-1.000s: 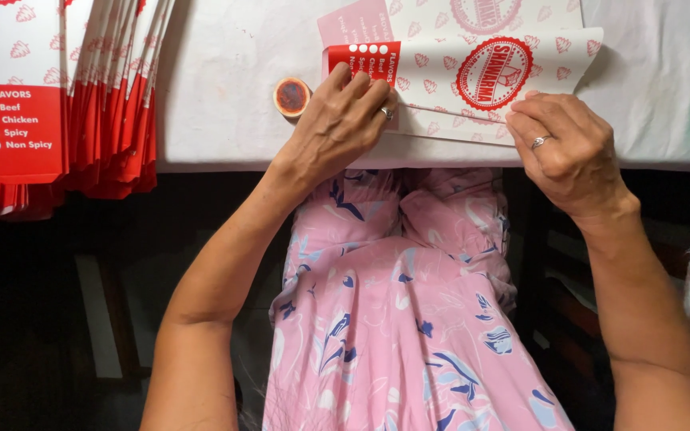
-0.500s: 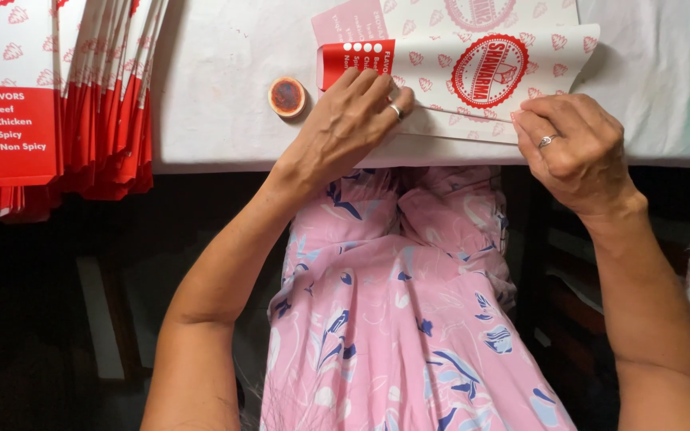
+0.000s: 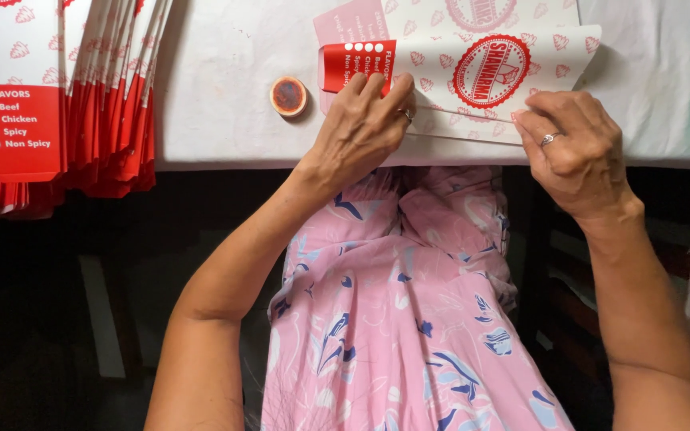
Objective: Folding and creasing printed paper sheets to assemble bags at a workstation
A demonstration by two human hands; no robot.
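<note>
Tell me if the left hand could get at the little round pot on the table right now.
Probably yes. The left hand rests on the paper sleeve, and the round pot sits just beside it on bare white tabletop, with nothing between them. The hand would have to let go of the sleeve first.
</note>
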